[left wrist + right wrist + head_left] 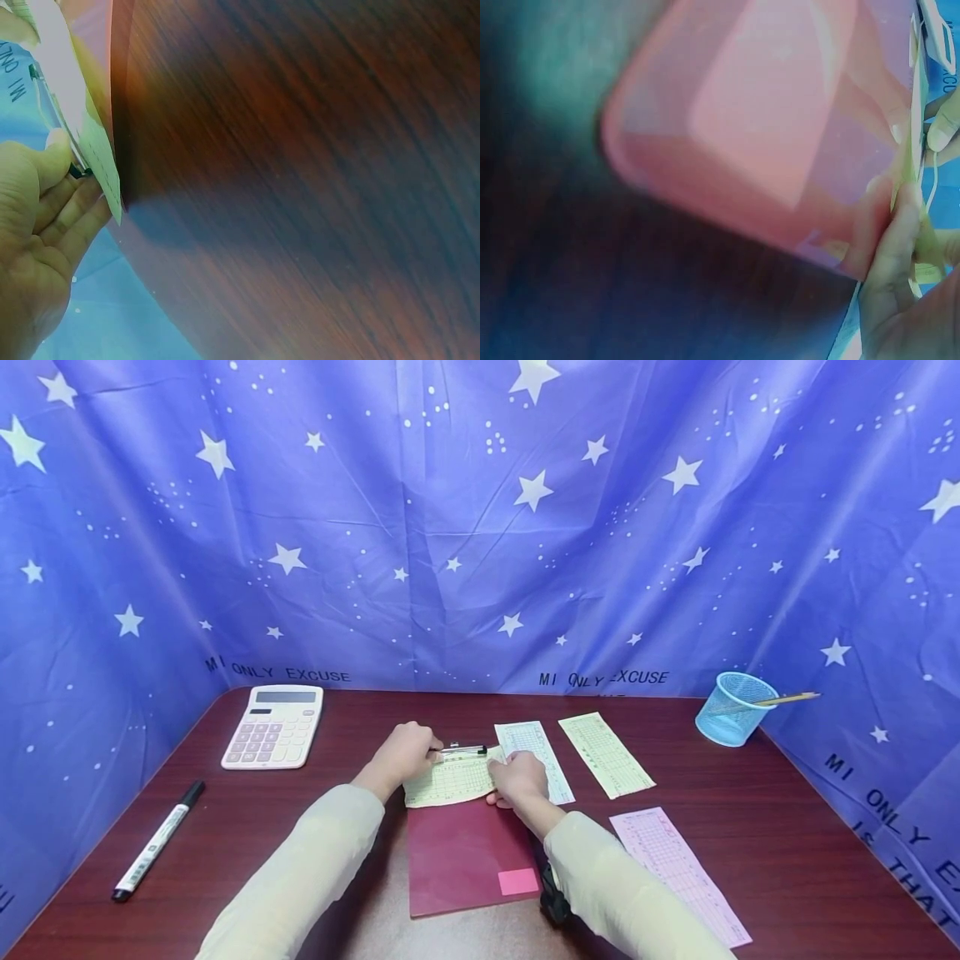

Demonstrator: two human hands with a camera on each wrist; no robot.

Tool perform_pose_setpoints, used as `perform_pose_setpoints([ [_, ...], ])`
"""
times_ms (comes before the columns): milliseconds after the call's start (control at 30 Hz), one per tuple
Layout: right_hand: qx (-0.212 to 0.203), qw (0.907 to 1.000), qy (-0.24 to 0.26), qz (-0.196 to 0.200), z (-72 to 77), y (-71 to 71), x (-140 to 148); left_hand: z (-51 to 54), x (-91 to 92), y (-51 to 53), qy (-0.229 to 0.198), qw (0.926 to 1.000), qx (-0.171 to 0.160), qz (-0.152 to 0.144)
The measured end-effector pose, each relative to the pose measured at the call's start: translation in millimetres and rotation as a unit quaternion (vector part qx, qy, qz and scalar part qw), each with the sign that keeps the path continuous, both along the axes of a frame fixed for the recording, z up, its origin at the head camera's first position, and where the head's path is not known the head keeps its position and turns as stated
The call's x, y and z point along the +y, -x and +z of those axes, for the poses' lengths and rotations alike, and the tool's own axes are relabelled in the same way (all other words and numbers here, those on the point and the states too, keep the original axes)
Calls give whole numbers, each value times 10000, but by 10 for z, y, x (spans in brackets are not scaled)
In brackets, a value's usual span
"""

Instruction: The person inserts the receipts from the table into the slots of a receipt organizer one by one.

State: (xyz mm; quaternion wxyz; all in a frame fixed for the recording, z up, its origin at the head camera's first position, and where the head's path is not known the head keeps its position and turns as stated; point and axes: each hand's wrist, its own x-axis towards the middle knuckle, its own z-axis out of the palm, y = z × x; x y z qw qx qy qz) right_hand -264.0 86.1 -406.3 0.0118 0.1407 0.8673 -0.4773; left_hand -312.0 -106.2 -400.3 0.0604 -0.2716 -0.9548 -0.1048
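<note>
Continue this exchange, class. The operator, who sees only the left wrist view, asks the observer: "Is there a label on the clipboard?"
Observer: Yes, a pink label sits on the clipboard, by its near right corner.
Operator: What lies off to the left?
Observer: A calculator, with a marker in front of it.
Operator: And to the far right?
Observer: A blue mesh cup stands there.

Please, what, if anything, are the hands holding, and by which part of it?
The left hand holds the clip at its left end; the right hand pinches the yellowish slip nearest it by the slip's right edge.
</note>
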Motion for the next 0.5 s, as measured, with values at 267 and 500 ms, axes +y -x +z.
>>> perform_pose_setpoints([
  [267,-198,9967,-761,179,-19,53,-16,-8,-2,-5,17,10000,75,-52],
  [500,-265,9956,-800,409,-1,55,8,-1,-8,-21,11,10000,56,-60],
])
